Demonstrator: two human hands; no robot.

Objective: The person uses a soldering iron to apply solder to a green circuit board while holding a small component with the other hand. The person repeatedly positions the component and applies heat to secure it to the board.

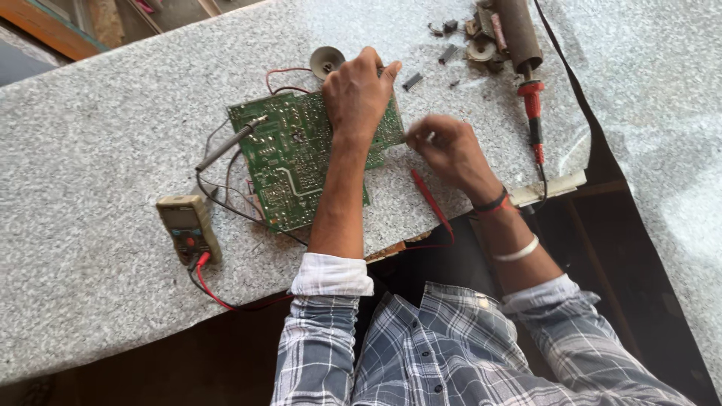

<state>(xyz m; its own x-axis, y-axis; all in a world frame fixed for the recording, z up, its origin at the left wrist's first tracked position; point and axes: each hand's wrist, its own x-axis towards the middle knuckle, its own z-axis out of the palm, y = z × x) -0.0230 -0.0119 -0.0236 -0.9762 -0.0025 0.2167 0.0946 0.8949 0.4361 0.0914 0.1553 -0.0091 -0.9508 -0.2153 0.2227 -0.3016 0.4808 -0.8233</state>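
Observation:
A green circuit board [289, 162] lies solder side up on the speckled stone counter [98, 143]. My left hand [359, 94] presses down on the board's far right part, fingers curled over its far edge. Just off the board's right edge, my right hand [450, 146] has its fingers pinched on a small thin object [411, 137] whose tip touches that edge; what it is I cannot tell. A red test probe [431, 198] lies loose on the counter below my right hand. A black test probe [229, 143] rests across the board's left corner.
A yellow-cased multimeter [188, 228] lies left of the board, its red and black leads trailing over the near edge. A red-handled soldering iron [533, 113], a dark cylinder [519, 30], several small loose parts [466, 43] and a round disc [327, 60] lie at the far side.

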